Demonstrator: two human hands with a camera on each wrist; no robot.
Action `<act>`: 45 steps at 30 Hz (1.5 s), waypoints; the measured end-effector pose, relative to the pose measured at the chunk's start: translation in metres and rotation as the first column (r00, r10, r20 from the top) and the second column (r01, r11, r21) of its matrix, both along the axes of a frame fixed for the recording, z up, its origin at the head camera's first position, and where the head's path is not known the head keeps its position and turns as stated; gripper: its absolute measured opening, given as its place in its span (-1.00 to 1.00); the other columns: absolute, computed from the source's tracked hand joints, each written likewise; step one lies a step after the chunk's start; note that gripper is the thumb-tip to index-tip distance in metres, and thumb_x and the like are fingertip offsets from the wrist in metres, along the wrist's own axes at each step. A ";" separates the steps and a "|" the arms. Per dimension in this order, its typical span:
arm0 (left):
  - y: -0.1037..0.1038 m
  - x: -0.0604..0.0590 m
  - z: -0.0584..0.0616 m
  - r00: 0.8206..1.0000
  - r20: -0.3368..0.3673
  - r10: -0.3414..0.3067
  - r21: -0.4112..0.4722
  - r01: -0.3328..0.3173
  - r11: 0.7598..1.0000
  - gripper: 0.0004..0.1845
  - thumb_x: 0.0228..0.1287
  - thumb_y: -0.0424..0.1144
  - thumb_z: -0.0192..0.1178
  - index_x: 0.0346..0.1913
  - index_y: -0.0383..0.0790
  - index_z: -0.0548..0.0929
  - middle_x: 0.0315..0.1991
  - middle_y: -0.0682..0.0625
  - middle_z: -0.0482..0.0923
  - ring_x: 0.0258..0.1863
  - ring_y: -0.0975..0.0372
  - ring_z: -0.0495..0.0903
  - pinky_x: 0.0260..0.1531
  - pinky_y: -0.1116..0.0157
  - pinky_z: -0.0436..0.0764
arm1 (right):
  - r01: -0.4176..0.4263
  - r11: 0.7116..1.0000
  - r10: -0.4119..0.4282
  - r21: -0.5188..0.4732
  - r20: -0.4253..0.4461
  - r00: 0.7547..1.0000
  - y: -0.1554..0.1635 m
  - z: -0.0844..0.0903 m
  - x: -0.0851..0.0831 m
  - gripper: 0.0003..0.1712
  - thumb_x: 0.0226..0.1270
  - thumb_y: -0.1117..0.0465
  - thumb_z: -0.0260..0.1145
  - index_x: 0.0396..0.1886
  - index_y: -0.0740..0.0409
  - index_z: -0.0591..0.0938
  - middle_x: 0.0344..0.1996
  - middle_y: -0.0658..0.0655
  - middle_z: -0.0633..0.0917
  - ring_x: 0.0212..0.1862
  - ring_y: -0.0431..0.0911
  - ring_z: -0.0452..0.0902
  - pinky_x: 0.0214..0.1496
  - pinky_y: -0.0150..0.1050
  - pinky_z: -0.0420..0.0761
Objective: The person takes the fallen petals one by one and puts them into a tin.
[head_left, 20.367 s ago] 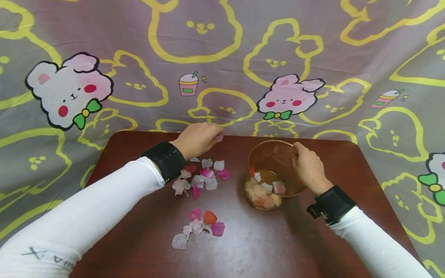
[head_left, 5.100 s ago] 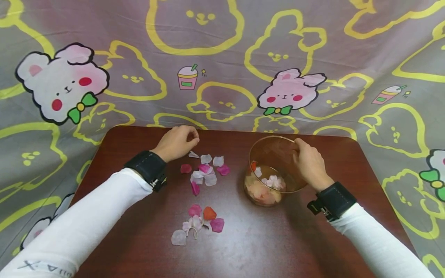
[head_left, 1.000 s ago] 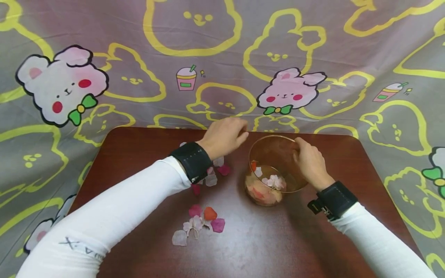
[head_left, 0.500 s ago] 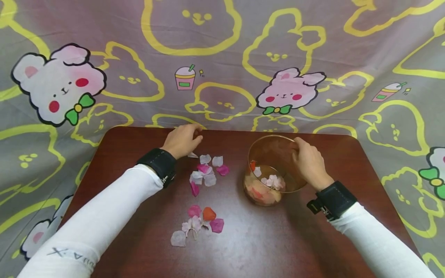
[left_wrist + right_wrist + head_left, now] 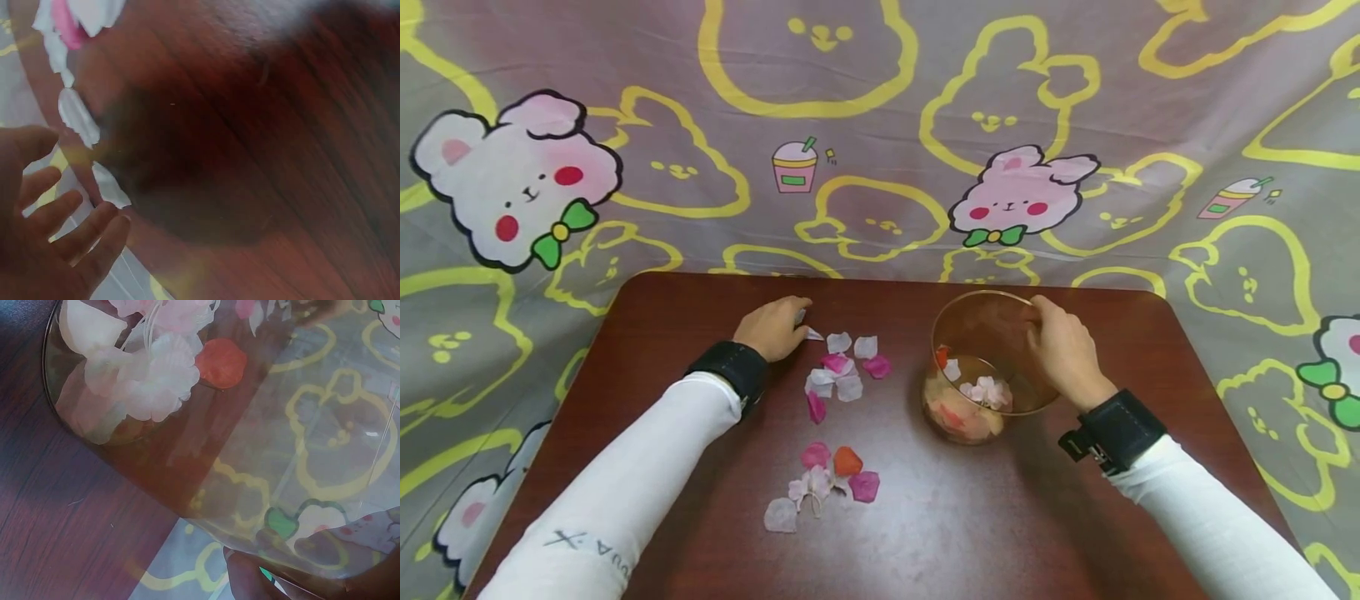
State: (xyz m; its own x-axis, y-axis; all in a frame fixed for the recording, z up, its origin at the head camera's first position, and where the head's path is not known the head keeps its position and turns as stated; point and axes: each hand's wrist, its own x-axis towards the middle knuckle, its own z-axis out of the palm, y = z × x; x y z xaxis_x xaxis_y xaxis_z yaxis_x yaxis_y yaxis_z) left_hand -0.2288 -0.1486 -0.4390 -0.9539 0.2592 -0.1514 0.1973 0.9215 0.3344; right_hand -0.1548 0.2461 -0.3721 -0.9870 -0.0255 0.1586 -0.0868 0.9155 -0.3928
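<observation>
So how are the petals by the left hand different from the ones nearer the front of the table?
The far petals lie beside the left hand; the near petals lie apart from both hands. The near petals include an orange one; the far petals show only pink and white. Both groups lie loose on the table, outside the glass bowl.

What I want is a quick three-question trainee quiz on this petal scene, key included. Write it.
1. True or false: the right hand grips the rim of the glass bowl.
2. Which thing lies nearest the left hand? A) a white petal B) the orange petal C) the bowl
3. Fill in: the loose petals lie on the table in ___ groups.

Key: 1 true; 2 A; 3 two.
</observation>
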 end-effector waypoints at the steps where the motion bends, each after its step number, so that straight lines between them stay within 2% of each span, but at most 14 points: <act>1: 0.000 0.001 -0.002 1.000 0.008 -0.012 -0.017 0.012 1.000 -0.42 0.43 -0.21 0.15 0.44 -0.31 0.39 0.40 -0.26 0.44 0.37 -0.12 0.46 0.33 -0.11 0.44 | -0.002 1.000 0.002 0.000 0.000 1.000 0.000 0.000 0.000 -0.84 0.41 0.37 0.13 -0.08 0.26 0.55 -0.51 0.22 0.57 -0.52 0.04 0.42 -0.55 -0.16 0.31; 6: -0.002 0.005 -0.009 0.999 0.002 -0.045 -0.079 0.045 0.996 -0.47 0.43 -0.22 0.18 0.39 -0.32 0.47 0.36 -0.25 0.50 0.33 -0.11 0.51 0.30 -0.10 0.48 | -0.010 1.000 0.010 -0.006 -0.007 1.000 0.000 -0.001 -0.001 -0.89 0.43 0.37 0.13 -0.12 0.24 0.55 -0.52 0.20 0.57 -0.52 0.03 0.41 -0.54 -0.19 0.29; 13: -0.006 0.008 -0.014 0.992 -0.105 -0.076 -0.088 0.067 0.994 -0.64 0.29 -0.39 0.28 0.14 -0.37 0.65 0.12 -0.30 0.66 0.12 -0.13 0.65 0.13 -0.10 0.60 | -0.012 1.000 0.012 -0.012 -0.010 1.000 0.000 -0.001 0.000 -0.88 0.41 0.38 0.13 -0.12 0.25 0.55 -0.54 0.19 0.54 -0.53 0.02 0.39 -0.55 -0.18 0.28; 18: -0.008 0.012 -0.018 0.986 -0.157 -0.060 -0.085 0.047 0.995 -0.72 0.28 -0.50 0.19 0.03 -0.37 0.70 -0.01 -0.31 0.68 0.01 -0.13 0.68 0.01 -0.10 0.65 | -0.010 1.000 0.010 -0.011 -0.010 1.000 0.000 0.000 0.001 -0.91 0.42 0.37 0.14 -0.15 0.25 0.54 -0.53 0.19 0.54 -0.52 0.03 0.40 -0.54 -0.17 0.29; 25: -0.007 0.014 -0.020 0.984 -0.173 -0.038 -0.059 0.028 0.998 -0.85 0.30 -0.54 0.12 -0.24 -0.34 0.69 -0.21 -0.26 0.69 -0.16 -0.09 0.70 -0.15 -0.06 0.67 | -0.005 1.000 0.005 -0.008 -0.006 1.000 -0.001 0.001 0.001 -0.94 0.43 0.37 0.13 -0.18 0.24 0.53 -0.53 0.20 0.55 -0.52 0.04 0.41 -0.54 -0.16 0.30; 30: -0.009 0.015 -0.020 0.985 -0.167 -0.036 -0.056 0.027 0.998 -0.84 0.25 -0.52 0.13 -0.44 -0.26 0.58 -0.37 -0.20 0.66 -0.34 -0.03 0.66 -0.33 -0.02 0.61 | -0.005 1.000 0.005 -0.009 -0.002 1.000 -0.001 0.000 0.001 -0.93 0.43 0.36 0.13 -0.18 0.24 0.54 -0.51 0.21 0.57 -0.51 0.05 0.43 -0.53 -0.15 0.32; 34: -0.011 0.013 -0.019 0.983 -0.181 -0.038 -0.080 0.023 0.996 -0.85 0.25 -0.49 0.15 -0.43 -0.24 0.61 -0.39 -0.16 0.68 -0.38 -0.01 0.67 -0.38 -0.03 0.62 | -0.009 1.000 0.009 -0.009 0.001 1.000 -0.001 0.000 0.000 -0.93 0.44 0.36 0.13 -0.18 0.25 0.54 -0.51 0.21 0.57 -0.52 0.04 0.42 -0.53 -0.16 0.31; 39: -0.011 0.008 -0.011 0.975 -0.221 -0.017 -0.072 0.001 0.997 -0.88 0.26 -0.48 0.12 -0.35 -0.27 0.64 -0.32 -0.20 0.71 -0.30 -0.06 0.71 -0.33 -0.07 0.65 | -0.010 1.000 0.010 -0.009 0.007 1.000 0.000 0.000 0.000 -0.94 0.44 0.36 0.11 -0.20 0.24 0.53 -0.53 0.20 0.55 -0.54 0.04 0.40 -0.54 -0.17 0.29; 45: -0.003 0.000 0.010 0.961 -0.275 0.014 0.003 -0.014 1.000 -0.91 0.31 -0.44 0.13 -0.23 -0.30 0.64 -0.27 -0.23 0.69 -0.23 -0.10 0.71 -0.26 -0.06 0.66 | -0.008 1.000 0.008 -0.008 0.009 1.000 -0.001 0.001 0.000 -0.92 0.43 0.36 0.11 -0.17 0.23 0.53 -0.53 0.19 0.54 -0.53 0.03 0.41 -0.54 -0.18 0.28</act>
State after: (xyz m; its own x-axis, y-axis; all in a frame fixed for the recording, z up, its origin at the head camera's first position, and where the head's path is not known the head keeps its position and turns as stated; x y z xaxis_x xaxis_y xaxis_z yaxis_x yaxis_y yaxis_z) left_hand -0.2289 -0.1516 -0.4287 -0.9623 0.2452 0.1179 0.2686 0.9247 0.2696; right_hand -0.1550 0.2452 -0.3714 -0.9881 -0.0324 0.1502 -0.0909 0.9117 -0.4008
